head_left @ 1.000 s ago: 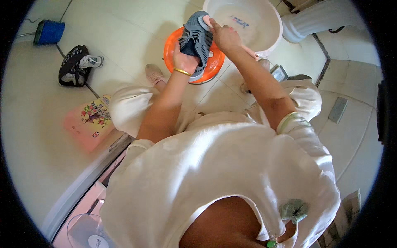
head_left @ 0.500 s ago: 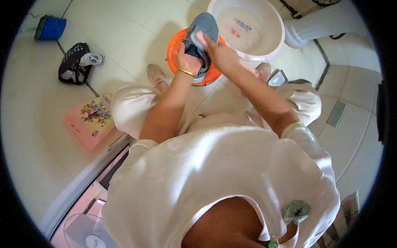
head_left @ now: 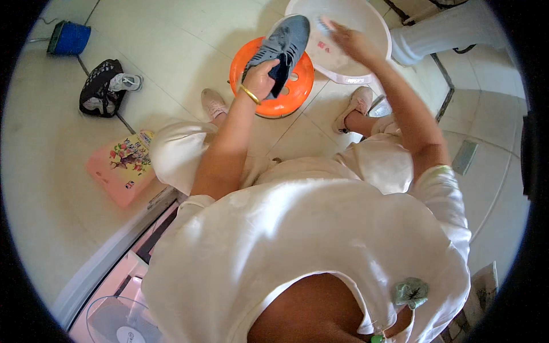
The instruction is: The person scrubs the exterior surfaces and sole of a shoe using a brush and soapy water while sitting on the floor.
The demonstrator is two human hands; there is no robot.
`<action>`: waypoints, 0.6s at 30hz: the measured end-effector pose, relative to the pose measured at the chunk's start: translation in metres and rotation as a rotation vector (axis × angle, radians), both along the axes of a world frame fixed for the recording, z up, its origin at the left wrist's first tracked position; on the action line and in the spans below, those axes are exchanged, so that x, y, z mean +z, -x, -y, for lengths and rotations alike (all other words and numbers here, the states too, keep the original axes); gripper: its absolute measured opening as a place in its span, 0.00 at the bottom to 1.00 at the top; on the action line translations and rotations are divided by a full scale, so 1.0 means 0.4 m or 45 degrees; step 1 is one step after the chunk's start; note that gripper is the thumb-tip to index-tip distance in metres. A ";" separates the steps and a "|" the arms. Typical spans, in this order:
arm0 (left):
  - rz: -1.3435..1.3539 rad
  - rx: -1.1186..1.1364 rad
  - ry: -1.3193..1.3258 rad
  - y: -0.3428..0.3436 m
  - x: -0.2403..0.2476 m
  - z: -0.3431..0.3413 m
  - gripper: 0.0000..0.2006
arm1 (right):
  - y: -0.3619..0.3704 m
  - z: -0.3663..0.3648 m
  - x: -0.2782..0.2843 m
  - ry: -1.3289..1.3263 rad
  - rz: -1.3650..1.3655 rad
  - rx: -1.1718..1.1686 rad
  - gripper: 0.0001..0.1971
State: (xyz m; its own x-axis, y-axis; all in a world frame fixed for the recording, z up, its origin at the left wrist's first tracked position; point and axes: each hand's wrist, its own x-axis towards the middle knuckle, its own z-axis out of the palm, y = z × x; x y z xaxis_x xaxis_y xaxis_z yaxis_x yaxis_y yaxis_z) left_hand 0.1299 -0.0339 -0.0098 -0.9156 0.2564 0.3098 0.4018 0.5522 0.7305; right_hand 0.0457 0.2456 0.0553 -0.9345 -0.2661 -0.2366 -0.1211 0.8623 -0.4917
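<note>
Fingers of the left hand (head_left: 260, 80) stay clamped on a grey mesh sneaker (head_left: 281, 46) over the round orange plastic stool (head_left: 297, 91).
Right hand (head_left: 351, 41), fingers closed on a small scrub brush (head_left: 325, 24), has swung right, off the sneaker, to the white plastic basin (head_left: 374, 63).

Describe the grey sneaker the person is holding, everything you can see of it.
The grey sneaker is a low sports shoe with a knit-looking grey upper and a dark opening. It is held tilted, toe pointing up and away, above the orange round stool. The left hand grips it at the heel end, fingers in the opening. The right hand is just beside its toe, over the white basin, holding what looks like a small brush. Whether the shoe is wet cannot be told.
</note>
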 end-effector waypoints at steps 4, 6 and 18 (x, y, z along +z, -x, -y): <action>-0.089 -0.265 0.046 0.054 0.027 -0.002 0.21 | -0.018 -0.392 -0.015 -0.042 -0.180 -0.045 0.22; 0.080 -0.114 0.321 0.062 0.033 0.033 0.18 | -0.058 -0.447 0.085 -0.275 0.383 -0.342 0.21; 0.911 0.129 0.273 0.071 0.200 0.005 0.16 | -0.502 -0.662 -0.442 -0.356 0.602 -0.784 0.21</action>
State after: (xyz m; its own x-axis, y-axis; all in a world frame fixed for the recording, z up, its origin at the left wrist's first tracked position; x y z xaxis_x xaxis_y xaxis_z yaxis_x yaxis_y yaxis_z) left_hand 0.1014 -0.0359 0.0703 -0.8970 0.1477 -0.4166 -0.1909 0.7207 0.6664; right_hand 0.2465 0.5105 -0.1214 -0.6791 0.3887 -0.6227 0.5793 0.8048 -0.1294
